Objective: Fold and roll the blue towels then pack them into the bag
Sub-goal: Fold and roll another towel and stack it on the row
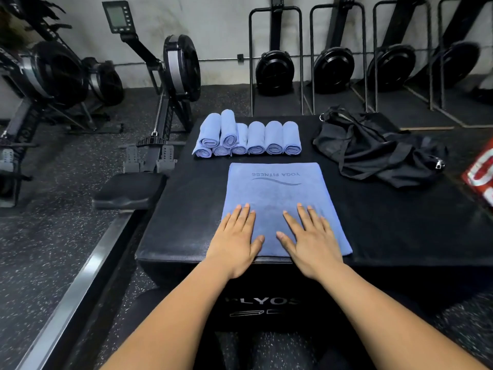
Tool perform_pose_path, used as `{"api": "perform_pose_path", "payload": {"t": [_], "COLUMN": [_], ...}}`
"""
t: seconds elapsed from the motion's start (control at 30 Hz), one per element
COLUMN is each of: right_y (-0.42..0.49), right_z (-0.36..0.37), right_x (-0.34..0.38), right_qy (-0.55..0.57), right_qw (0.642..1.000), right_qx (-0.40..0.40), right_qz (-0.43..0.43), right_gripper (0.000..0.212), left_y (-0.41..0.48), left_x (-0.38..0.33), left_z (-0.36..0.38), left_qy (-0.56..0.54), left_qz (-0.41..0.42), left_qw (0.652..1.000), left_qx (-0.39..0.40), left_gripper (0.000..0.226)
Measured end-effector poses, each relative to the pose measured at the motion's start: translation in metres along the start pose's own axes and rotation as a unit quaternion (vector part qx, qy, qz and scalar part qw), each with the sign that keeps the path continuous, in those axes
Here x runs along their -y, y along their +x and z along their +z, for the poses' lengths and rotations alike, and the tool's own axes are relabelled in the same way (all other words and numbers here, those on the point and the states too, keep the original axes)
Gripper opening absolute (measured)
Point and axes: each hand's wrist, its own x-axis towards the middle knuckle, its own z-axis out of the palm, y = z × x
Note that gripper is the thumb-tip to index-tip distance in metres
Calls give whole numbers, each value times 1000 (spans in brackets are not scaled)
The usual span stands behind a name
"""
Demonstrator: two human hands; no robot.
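Two flat palms — left hand [234,244], right hand [310,245] — fingers [304,217] straight atop blue towel [274,196]

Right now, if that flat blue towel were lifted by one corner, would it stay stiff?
Probably floppy: the flat towel lies limp under the left hand and right hand. Likely light, since the rolled towels coil tightly.

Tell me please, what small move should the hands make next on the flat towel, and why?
Probably grip the near edge and start rolling it away. The left hand and the right hand lie flat on the near end of the flat towel, which looks already folded. The rolled towels behind it show the aim, and the bag lies slack.
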Motion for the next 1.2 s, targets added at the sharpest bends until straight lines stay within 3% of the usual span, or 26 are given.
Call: {"api": "perform_pose_path", "payload": {"t": [0.13,0.3,0.37,0.47,0.53,0.63,0.87,1.0,1.1,1.2], "right_y": [-10,-14,-7,12,21,19,0,-7,-12,-17], "right_z": [0,-4,-10,-18,-16,-9,-7,1,3,3], "right_x": [-26,-36,-29,-12,-10,-26,-72,-80,-79,-79], "right_qy": [-4,-8,-19,-4,-1,5,-10,40,119,121], "right_qw": [999,996,993,998,999,999,997,984,949,938], "right_qx": [-11,-11,-46,-58,-17,26,-14,-108,-212,-212], "right_qz": [41,88,103,25,-30,-42,-81,-134,-202,-247], "right_gripper": [79,80,80,83,82,76,75,65,45,36], "left_y": [1,-4,2,20,26,17,0,-8,-14,-16], "left_x": [-1,-2,-7,-20,-20,-2,29,30,32,31], "left_z": [0,-6,-13,-22,-20,-9,-8,-10,-7,-6], "left_qy": [-2,-27,-42,-58,-51,-24,-1,-56,-123,-138], "left_qz": [-10,-22,-37,-12,10,19,78,113,158,193], "left_qw": [1000,999,998,997,998,999,997,990,970,956], "left_qx": [16,29,-5,-57,-25,23,14,-62,-137,-174], "left_gripper": [90,77,75,73,73,79,82,76,66,55]}}
